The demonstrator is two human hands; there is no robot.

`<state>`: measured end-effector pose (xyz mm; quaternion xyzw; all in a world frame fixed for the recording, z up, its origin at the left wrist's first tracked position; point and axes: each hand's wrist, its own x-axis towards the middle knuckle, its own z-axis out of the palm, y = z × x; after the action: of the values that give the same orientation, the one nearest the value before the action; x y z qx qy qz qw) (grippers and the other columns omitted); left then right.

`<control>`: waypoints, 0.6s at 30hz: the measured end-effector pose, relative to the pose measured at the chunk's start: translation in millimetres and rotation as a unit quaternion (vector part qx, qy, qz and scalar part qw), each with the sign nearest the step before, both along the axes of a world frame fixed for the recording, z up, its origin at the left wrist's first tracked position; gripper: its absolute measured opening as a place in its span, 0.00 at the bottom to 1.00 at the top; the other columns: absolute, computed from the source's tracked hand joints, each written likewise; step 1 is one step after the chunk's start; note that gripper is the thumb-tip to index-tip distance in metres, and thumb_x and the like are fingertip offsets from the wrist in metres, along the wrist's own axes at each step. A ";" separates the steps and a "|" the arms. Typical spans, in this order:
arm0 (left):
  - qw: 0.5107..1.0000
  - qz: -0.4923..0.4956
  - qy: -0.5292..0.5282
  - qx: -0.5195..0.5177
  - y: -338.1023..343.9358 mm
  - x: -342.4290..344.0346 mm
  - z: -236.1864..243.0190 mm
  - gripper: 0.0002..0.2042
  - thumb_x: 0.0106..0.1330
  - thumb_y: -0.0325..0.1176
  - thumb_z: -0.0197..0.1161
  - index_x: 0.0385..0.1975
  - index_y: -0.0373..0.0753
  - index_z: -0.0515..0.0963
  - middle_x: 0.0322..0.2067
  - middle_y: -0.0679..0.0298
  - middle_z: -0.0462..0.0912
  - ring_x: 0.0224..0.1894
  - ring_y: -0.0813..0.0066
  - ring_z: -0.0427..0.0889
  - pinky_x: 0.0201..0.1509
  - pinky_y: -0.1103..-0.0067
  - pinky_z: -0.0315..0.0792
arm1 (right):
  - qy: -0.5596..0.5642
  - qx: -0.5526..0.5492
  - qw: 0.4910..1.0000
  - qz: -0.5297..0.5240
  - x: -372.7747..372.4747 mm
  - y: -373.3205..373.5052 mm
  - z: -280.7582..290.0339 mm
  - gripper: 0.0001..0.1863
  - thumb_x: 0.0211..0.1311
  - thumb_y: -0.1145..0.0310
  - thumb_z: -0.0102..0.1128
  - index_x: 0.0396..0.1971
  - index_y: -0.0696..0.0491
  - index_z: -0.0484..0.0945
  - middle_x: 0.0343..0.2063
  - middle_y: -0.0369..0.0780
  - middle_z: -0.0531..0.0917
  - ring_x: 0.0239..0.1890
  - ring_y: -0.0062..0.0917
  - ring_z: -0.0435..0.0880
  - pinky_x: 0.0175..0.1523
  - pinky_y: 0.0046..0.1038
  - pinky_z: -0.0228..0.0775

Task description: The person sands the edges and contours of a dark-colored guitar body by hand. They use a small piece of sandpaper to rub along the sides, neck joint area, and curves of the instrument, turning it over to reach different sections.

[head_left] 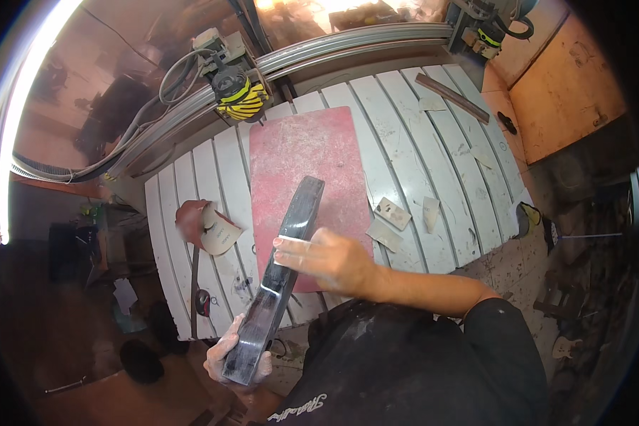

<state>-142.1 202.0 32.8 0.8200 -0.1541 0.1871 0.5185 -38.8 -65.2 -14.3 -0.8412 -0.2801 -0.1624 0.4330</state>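
Black shirt (433, 355): nearest.
Black bar (274, 285): aslant, partly over red mat (305, 142); likely stiff, slick; best held by edges.
Left hand (221, 353): clamped round bar's lower end.
Right hand (339, 263): fingers across bar; cannot tell if gripping.

The black bar (277, 280) looks glossy and smooth, the red mat (305, 148) matt, rough.

I count two hands, one left (221, 355) and one right (339, 264). At both hands is one long black bar (268, 305). Beyond the right hand is one pink mat (305, 142); to its right, three small pale pieces (392, 213). Farther ahead, two machine heads (241, 98).
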 end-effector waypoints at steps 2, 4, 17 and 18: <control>0.999 0.029 -0.012 -0.009 -1.0 -1.6 2.2 0.32 0.57 0.47 0.84 0.50 0.33 0.73 0.44 0.30 0.87 0.50 0.43 0.91 0.57 0.59 0.86 | -0.101 0.002 0.994 -0.039 33.7 -19.5 -23.5 0.30 0.53 0.84 0.59 0.56 0.45 0.88 0.62 0.40 0.87 0.35 0.29 0.84 0.41 0.31 0.80; 0.999 -0.019 0.023 0.024 4.7 -0.9 1.3 0.34 0.60 0.45 0.82 0.56 0.32 0.70 0.54 0.30 0.81 0.59 0.41 0.85 0.66 0.57 0.80 | -0.076 0.037 0.989 -0.117 58.3 -32.2 -33.9 0.30 0.53 0.83 0.60 0.57 0.46 0.88 0.62 0.40 0.87 0.33 0.29 0.83 0.40 0.31 0.80; 0.999 -0.006 0.006 0.052 0.0 7.5 7.8 0.34 0.58 0.44 0.83 0.55 0.31 0.71 0.49 0.34 0.84 0.58 0.43 0.87 0.65 0.57 0.81 | -0.052 0.000 0.993 -0.109 30.9 -18.8 -8.1 0.29 0.54 0.80 0.63 0.56 0.42 0.88 0.57 0.40 0.89 0.33 0.31 0.83 0.41 0.32 0.81; 0.998 -0.009 0.011 0.055 -0.9 8.2 10.2 0.34 0.58 0.44 0.83 0.55 0.32 0.71 0.50 0.33 0.84 0.58 0.43 0.87 0.65 0.57 0.81 | -0.033 -0.025 0.996 -0.075 8.4 -5.7 0.9 0.27 0.54 0.80 0.63 0.54 0.43 0.89 0.56 0.40 0.89 0.32 0.31 0.83 0.42 0.33 0.80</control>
<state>-133.9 201.1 42.9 0.8479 -0.1659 0.1650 0.4757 -30.4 -70.9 -13.4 -0.8645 -0.2345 -0.2147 0.3893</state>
